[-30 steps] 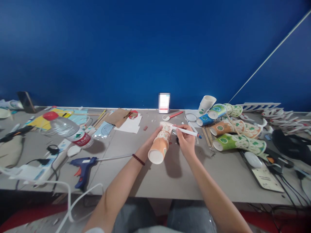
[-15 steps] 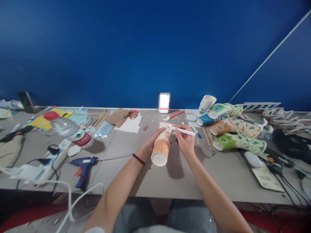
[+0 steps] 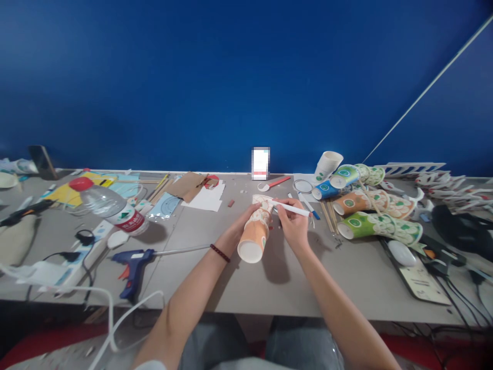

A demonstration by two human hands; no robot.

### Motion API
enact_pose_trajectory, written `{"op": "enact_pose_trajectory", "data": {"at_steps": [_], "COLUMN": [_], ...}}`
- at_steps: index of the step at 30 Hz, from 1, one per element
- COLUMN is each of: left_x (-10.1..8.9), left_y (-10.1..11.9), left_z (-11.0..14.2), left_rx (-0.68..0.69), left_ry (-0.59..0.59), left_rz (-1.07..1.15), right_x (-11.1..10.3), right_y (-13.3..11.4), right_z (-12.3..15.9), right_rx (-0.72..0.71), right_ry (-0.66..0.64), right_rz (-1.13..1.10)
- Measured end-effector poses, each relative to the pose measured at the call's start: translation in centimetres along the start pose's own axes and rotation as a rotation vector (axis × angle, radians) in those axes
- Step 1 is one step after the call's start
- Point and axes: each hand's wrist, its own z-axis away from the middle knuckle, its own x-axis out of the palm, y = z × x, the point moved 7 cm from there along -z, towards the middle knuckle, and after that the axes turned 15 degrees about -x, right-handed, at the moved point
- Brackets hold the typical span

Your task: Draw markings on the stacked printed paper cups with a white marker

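Note:
My left hand [image 3: 243, 222] is wrapped round an orange paper cup [image 3: 253, 236] that lies tilted above the grey table [image 3: 215, 277], its open mouth turned toward me. In my right hand [image 3: 295, 224] I pinch a white pen [image 3: 291, 207], whose tip rests on the cup's far bottom end. Both hands meet at the middle of the table. A dark bead bracelet [image 3: 220, 253] circles my left wrist.
Rows of printed paper cups [image 3: 379, 218] lie on their sides at the right, by a white cup stack [image 3: 327, 164]. A blue glue gun [image 3: 133, 262], a water bottle [image 3: 110, 205], cables and a power strip crowd the left. Cardboard and paper [image 3: 200, 192] lie behind.
The cup swung slightly right and then back a little in my left hand. The pen stays at the cup's far end; my right hand barely shifted.

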Motion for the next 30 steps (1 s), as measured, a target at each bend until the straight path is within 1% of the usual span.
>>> {"op": "enact_pose_trajectory", "data": {"at_steps": [3,9,17,22,27,30], "left_x": [0.1,0.5,0.8,0.4,-0.5,-0.6], "left_y": [-0.1,-0.1,0.0,-0.1,-0.2,-0.2], "left_z": [0.5,1.0,1.8,1.0,0.0,-0.2], "left_rx": [-0.024,-0.042,-0.037,-0.052,-0.065,-0.07], "left_ry": [0.027,0.024,0.063,0.009,0.028,0.012], "left_rz": [0.0,0.006,0.01,0.012,0.026,0.043], "right_x": [0.0,0.0,-0.2,-0.3,-0.4,-0.4], "right_y": [-0.1,-0.6,-0.7,-0.6,-0.6,-0.5], "right_z": [-0.1,-0.2,-0.4,-0.5,-0.5,-0.4], "right_rx": [-0.017,-0.038,-0.047,-0.045,-0.069,-0.077], "right_ry": [0.011,0.023,0.054,0.065,0.076,0.076], "right_rz": [-0.023,-0.02,-0.027,-0.023,-0.021,-0.044]}}
